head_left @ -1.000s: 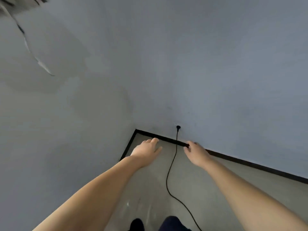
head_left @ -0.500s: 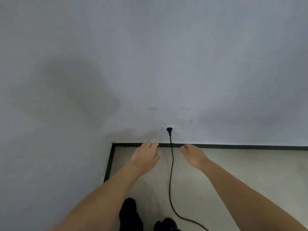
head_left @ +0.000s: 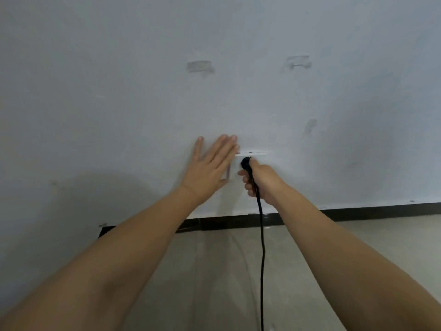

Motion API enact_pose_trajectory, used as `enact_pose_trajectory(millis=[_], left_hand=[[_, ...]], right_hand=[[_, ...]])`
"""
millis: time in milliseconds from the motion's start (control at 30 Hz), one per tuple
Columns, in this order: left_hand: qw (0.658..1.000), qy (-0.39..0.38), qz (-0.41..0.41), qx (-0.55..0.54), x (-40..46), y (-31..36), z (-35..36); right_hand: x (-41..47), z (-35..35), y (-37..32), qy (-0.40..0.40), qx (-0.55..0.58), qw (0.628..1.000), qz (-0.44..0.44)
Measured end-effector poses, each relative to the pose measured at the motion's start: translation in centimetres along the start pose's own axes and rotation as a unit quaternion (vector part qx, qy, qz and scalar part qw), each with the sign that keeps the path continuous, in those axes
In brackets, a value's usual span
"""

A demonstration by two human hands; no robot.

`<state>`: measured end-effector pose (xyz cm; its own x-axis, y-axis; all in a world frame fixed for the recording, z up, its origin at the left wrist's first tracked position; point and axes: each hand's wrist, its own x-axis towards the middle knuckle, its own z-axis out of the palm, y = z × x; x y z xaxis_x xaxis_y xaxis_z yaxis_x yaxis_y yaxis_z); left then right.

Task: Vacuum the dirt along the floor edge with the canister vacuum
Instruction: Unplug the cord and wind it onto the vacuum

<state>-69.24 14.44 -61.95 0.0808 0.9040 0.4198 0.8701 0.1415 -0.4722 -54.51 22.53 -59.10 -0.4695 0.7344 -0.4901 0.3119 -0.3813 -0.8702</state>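
Grey-white wall (head_left: 119, 91) under my left hand (head_left: 210, 168), fingers flat and spread beside the white socket (head_left: 253, 154); my right hand (head_left: 261, 182) grips the black plug (head_left: 245, 162) seated in it, its cord (head_left: 262, 259) dropping past the skirting (head_left: 358, 212)

Bare indoor room — painted wall (head_left: 143, 91), black skirting (head_left: 358, 212), socket (head_left: 259, 154).

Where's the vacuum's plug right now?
Head view, centre: the black plug sits at the white wall socket, gripped by the right hand, with the left hand flat on the wall beside it.
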Motion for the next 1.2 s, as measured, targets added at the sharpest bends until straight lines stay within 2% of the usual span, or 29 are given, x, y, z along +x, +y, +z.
enact_pose_trajectory(millis=[133,200,300,400,500,567,633,667,700,733,767,800,833,867,967,1033,1133,1200], left_hand=[[0.997,-0.051,-0.005,0.063,0.3,-1.0,2.1],[0.995,-0.045,-0.006,0.087,0.4,-1.1,2.3],[0.995,0.001,0.004,0.103,0.6,-1.3,3.0],[0.995,-0.011,-0.009,0.097,0.3,-1.1,3.3],[0.998,-0.044,0.001,0.051,0.0,-1.0,2.0],[0.997,-0.078,0.003,-0.027,-0.3,-0.9,-0.6],[0.979,-0.153,-0.015,-0.131,-0.1,-0.4,-4.9],[0.952,-0.223,-0.021,-0.208,0.3,0.2,-7.6],[0.895,-0.325,-0.016,-0.304,0.7,1.2,-10.3],[0.815,-0.409,0.004,-0.409,1.1,2.1,-13.5],[0.739,-0.449,0.021,-0.501,1.8,2.9,-17.1],[0.682,-0.45,0.028,-0.576,2.5,3.7,-20.8],[0.648,-0.424,0.025,-0.633,3.4,4.3,-24.5],[0.634,-0.395,0.006,-0.664,4.5,4.7,-27.9],[0.628,-0.344,-0.04,-0.697,8.6,4.5,-36.8],[0.633,-0.34,-0.03,-0.695,11.4,3.2,-41.8],[0.668,-0.324,0.028,-0.669,15.2,0.2,-49.1],[0.722,-0.287,0.062,-0.627,17.3,-1.5,-53.5]], right_hand=[[-0.3,0.5,0.3,-0.004,0.087,0.996,0.009],[-0.6,0.7,0.0,0.003,0.106,0.994,0.01],[-1.9,0.9,1.1,0.003,0.102,0.995,0.003],[-4.4,-0.3,4.1,-0.009,0.108,0.994,-0.004],[-6.9,-2.6,2.8,0.026,0.231,0.973,0.01],[-9.0,-3.8,-0.6,0.04,0.289,0.956,0.014],[-11.8,-4.5,-4.7,0.053,0.319,0.946,0.021],[-13.3,-4.9,-6.6,0.06,0.331,0.941,0.027],[-14.9,-5.3,-8.6,0.066,0.35,0.934,0.033],[-16.5,-5.8,-10.5,0.071,0.376,0.923,0.041],[-18.2,-6.5,-12.4,0.077,0.405,0.91,0.048],[-20.0,-7.2,-14.3,0.086,0.432,0.896,0.052],[-21.9,-8.0,-16.2,0.096,0.453,0.885,0.053],[-23.9,-8.8,-18.0,0.108,0.467,0.876,0.05],[-29.8,-11.6,-23.4,0.148,0.481,0.864,0.027],[-33.9,-13.7,-26.9,0.177,0.428,0.886,0.013],[-40.0,-17.1,-31.2,0.259,0.183,0.949,0.009],[-44.2,-19.5,-32.8,0.337,0.005,0.94,-0.048]])
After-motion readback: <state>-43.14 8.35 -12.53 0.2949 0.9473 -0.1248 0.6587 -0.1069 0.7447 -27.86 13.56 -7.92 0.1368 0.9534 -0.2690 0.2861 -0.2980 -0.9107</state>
